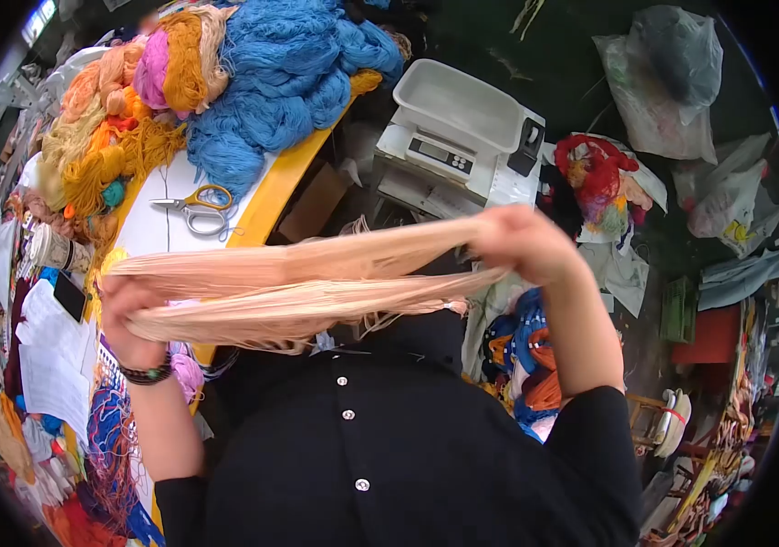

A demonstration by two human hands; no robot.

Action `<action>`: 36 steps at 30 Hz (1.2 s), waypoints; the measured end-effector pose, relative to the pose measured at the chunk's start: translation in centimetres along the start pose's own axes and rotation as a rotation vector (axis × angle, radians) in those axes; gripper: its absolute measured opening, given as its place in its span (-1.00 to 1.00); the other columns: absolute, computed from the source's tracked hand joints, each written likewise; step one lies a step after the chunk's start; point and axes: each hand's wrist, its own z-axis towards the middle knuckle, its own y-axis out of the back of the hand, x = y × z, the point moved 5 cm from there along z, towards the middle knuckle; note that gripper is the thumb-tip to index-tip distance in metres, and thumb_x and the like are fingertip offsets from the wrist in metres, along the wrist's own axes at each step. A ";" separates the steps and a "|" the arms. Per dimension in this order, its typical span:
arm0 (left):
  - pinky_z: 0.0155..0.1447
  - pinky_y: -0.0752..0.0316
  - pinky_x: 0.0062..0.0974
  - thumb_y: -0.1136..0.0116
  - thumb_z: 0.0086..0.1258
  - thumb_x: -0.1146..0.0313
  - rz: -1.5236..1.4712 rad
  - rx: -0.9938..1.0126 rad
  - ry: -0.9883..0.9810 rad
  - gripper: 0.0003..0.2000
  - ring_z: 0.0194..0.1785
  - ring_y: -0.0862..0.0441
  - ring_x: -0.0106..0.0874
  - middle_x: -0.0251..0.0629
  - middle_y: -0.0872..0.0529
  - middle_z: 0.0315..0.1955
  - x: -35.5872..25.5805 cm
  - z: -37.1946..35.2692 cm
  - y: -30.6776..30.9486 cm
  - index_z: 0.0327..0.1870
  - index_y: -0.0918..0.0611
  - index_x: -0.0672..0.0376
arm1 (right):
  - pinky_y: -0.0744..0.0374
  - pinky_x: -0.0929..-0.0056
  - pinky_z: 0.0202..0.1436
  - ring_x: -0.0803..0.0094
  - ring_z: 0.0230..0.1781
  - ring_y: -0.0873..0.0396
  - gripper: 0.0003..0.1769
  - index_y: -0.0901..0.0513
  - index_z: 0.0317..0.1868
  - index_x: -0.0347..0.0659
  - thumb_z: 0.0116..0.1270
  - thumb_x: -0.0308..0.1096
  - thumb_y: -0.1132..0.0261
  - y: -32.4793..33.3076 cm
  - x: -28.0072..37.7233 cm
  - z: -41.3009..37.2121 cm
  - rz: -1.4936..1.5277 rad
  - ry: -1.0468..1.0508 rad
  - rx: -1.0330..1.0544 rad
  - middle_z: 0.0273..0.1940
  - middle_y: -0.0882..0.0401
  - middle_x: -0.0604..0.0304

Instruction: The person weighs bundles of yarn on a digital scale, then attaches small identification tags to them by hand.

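A skein of pale peach yarn (316, 283) is stretched across in front of my chest as a long loop with two bands. My left hand (132, 314), with a dark bead bracelet at the wrist, is closed inside the loop's left end. The right end hangs on my right hand (524, 242), which is blurred, with its fingers curled round the strands. Scissors (196, 208) with one yellow and one grey handle lie on the white tabletop (148, 223), beyond my left hand.
Heaps of blue yarn (271, 82) and orange yarn (125, 146) cover the table's far part. A scale with a white tray (458, 105) stands beyond the skein. Plastic bags (663, 82) lie on the floor at right. Papers (52, 356) and a phone (69, 296) are at left.
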 end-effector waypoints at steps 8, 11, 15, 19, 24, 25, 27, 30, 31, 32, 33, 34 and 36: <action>0.27 -0.45 -0.23 0.24 0.59 0.33 0.319 -0.210 -0.400 -0.64 0.03 -0.64 -0.37 -0.23 -0.64 0.07 -15.3 -2.1 7.0 0.31 -0.40 0.24 | -0.27 0.59 -0.50 0.61 -0.66 -0.11 -0.76 -0.51 -0.29 -0.18 0.52 -0.25 -0.06 16.9 -2.4 -7.3 0.889 0.369 -0.603 -0.68 -0.06 0.46; 0.27 -0.45 -0.21 0.33 0.61 0.33 0.388 -0.233 -0.420 -0.66 0.02 -0.64 -0.37 -0.22 -0.58 0.18 -20.3 -1.8 10.5 0.21 -0.46 0.25 | -0.26 0.59 -0.54 0.61 -0.69 -0.10 -0.77 -0.48 -0.28 -0.15 0.52 -0.23 -0.05 23.5 -4.5 -10.2 0.965 0.371 -0.757 -0.68 -0.08 0.45; 0.12 -0.53 -0.32 0.31 0.62 0.27 0.560 -0.668 -0.528 -0.70 -0.13 -0.64 -0.43 -0.21 -0.61 0.15 -20.7 0.6 12.4 -0.15 -0.50 0.24 | -0.13 0.62 -0.66 0.63 -0.72 -0.04 -0.70 -0.42 -0.34 -0.11 0.56 -0.17 0.03 28.5 -4.2 -11.9 0.931 0.407 -0.922 -0.68 -0.01 0.47; -0.51 -0.29 -0.73 0.18 0.59 0.21 0.652 -0.655 -0.573 -0.77 -0.59 -0.33 -0.67 -0.23 -0.73 -0.12 -25.7 2.1 16.5 -0.24 -0.46 0.12 | -0.01 0.62 -0.71 0.62 -0.75 0.05 -0.66 -0.39 -0.37 -0.09 0.58 -0.14 0.09 28.0 -2.9 -10.8 0.846 0.384 -0.951 -0.67 -0.04 0.47; -0.59 -0.20 -0.73 0.08 0.53 0.36 0.664 -0.872 -0.625 -0.85 -0.66 -0.24 -0.68 -0.38 -0.66 -0.36 -27.6 1.6 16.8 -0.19 -0.55 0.17 | -0.02 0.57 -0.72 0.63 -0.75 0.01 -0.63 -0.42 -0.42 -0.05 0.56 -0.12 0.07 33.1 -8.1 -11.5 0.949 0.341 -1.167 -0.67 -0.12 0.47; -0.60 -0.17 -0.74 0.05 0.51 0.39 0.718 -0.973 -0.648 -0.87 -0.66 -0.21 -0.68 -0.48 -0.55 -0.52 -27.4 1.0 16.5 -0.17 -0.57 0.16 | -0.02 0.56 -0.72 0.63 -0.76 -0.01 -0.62 -0.42 -0.43 -0.05 0.56 -0.11 0.07 34.1 -9.1 -12.3 0.943 0.337 -1.248 -0.66 -0.15 0.47; -0.61 -0.16 -0.71 0.05 0.50 0.39 0.701 -1.040 -0.734 -0.83 -0.66 -0.19 -0.67 -0.55 -0.37 -0.62 -37.1 -2.6 22.0 -0.14 -0.63 0.18 | -0.08 0.54 -0.73 0.60 -0.76 -0.08 -0.62 -0.42 -0.43 -0.03 0.55 -0.07 0.06 36.8 -11.0 -15.0 0.884 0.330 -1.536 -0.64 -0.23 0.45; -0.60 -0.19 -0.68 0.19 0.54 0.28 0.783 -1.099 -0.777 -0.71 -0.66 -0.21 -0.66 -0.53 -0.41 -0.63 -40.8 -4.6 21.1 -0.14 -0.65 0.14 | -0.40 0.61 -0.56 0.52 -0.54 -0.44 -0.66 -0.48 -0.29 -0.06 0.55 -0.07 0.07 42.2 -13.1 -18.9 0.658 0.428 -1.476 -0.41 -0.51 0.32; -0.60 -0.20 -0.67 0.21 0.54 0.25 0.815 -1.115 -0.833 -0.68 -0.67 -0.21 -0.66 -0.55 -0.38 -0.68 -38.4 -4.2 18.2 -0.17 -0.67 0.12 | -0.46 0.61 -0.50 0.50 -0.46 -0.51 -0.68 -0.49 -0.25 -0.06 0.55 -0.07 0.06 43.9 -13.1 -20.1 0.639 0.448 -1.570 -0.31 -0.57 0.29; -0.59 -0.20 -0.68 0.22 0.53 0.23 0.930 -1.398 -1.153 -0.65 -0.69 -0.19 -0.67 -0.61 -0.24 -0.76 -35.2 -4.5 16.0 -0.26 -0.70 0.08 | -0.59 0.46 -0.31 0.53 -0.33 -0.57 -0.71 -0.53 -0.14 -0.06 0.52 -0.10 0.04 46.4 -14.3 -22.1 0.665 0.384 -1.627 -0.18 -0.60 0.38; -0.58 -0.21 -0.68 0.22 0.53 0.22 0.736 -1.213 -0.962 -0.64 -0.69 -0.20 -0.67 -0.61 -0.20 -0.78 -37.4 -5.3 15.9 -0.24 -0.70 0.07 | -0.59 0.46 -0.31 0.53 -0.33 -0.57 -0.71 -0.53 -0.14 -0.06 0.52 -0.10 0.04 46.6 -14.6 -23.0 0.664 0.381 -1.633 -0.18 -0.60 0.38; -0.57 -0.21 -0.69 0.23 0.53 0.20 0.542 -1.020 -0.772 -0.63 -0.69 -0.20 -0.67 -0.61 -0.16 -0.79 -39.2 -5.8 15.7 -0.23 -0.71 0.07 | -0.52 0.47 -0.35 0.55 -0.38 -0.52 -0.76 -0.53 -0.20 -0.03 0.49 -0.12 0.00 45.9 -13.8 -23.4 0.594 0.332 -1.560 -0.26 -0.54 0.40; -0.57 -0.18 -0.70 0.19 0.54 0.23 0.564 -0.928 -0.757 -0.66 -0.69 -0.18 -0.68 -0.59 -0.16 -0.79 -42.2 -5.8 16.0 -0.18 -0.71 0.10 | -0.38 0.50 -0.44 0.59 -0.47 -0.40 -0.83 -0.54 -0.30 0.01 0.41 -0.18 -0.09 44.4 -11.9 -24.4 0.450 0.231 -1.406 -0.41 -0.43 0.43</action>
